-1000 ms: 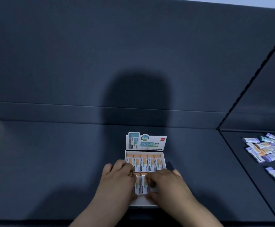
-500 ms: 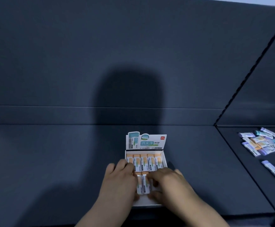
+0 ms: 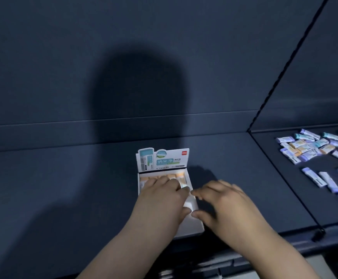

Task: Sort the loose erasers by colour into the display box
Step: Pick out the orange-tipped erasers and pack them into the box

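Observation:
The white display box stands near the front edge of the dark table, its printed lid flipped upright at the back. A row of orange erasers fills its far end. My left hand lies flat over the box, fingers straight on the erasers. My right hand hovers just right of the box with fingers loosely bent and nothing in it. The loose erasers, purple, teal and orange, lie in a heap at the far right.
A few purple erasers lie apart from the heap, closer to me. A dark seam runs diagonally between the box's table section and the heap's section. A dark wall rises behind.
My right hand has drawn out of the box to its right side. My left hand has slid further over the erasers. The view has shifted left and down.

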Tool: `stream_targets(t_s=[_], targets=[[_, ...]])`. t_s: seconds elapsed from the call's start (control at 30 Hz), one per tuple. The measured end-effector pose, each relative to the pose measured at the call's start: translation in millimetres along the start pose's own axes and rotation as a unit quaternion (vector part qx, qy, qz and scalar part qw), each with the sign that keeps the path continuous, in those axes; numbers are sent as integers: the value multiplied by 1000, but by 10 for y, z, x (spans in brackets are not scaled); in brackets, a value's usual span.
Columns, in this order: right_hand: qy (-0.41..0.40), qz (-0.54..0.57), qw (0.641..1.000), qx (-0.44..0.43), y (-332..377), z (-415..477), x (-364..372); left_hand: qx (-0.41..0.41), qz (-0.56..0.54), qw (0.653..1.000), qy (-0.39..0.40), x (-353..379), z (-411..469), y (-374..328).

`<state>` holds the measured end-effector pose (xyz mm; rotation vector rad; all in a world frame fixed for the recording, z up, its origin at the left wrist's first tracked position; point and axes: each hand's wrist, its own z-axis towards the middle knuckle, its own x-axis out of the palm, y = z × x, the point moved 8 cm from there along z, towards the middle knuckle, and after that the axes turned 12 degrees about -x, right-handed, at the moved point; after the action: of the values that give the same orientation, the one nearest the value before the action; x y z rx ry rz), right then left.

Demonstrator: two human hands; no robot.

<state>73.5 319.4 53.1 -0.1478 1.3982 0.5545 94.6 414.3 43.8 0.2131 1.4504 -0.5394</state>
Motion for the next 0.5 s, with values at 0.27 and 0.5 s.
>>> stream_targets(t_s=[0.27,0.5], targets=[[-25,-30,999,-5,-518,-482,-301,-15,31,999,21,14,162,-783],[-29,-10,1000,6,-1350,-1190,-720,-36,24,999,9,127,334,-1845]])
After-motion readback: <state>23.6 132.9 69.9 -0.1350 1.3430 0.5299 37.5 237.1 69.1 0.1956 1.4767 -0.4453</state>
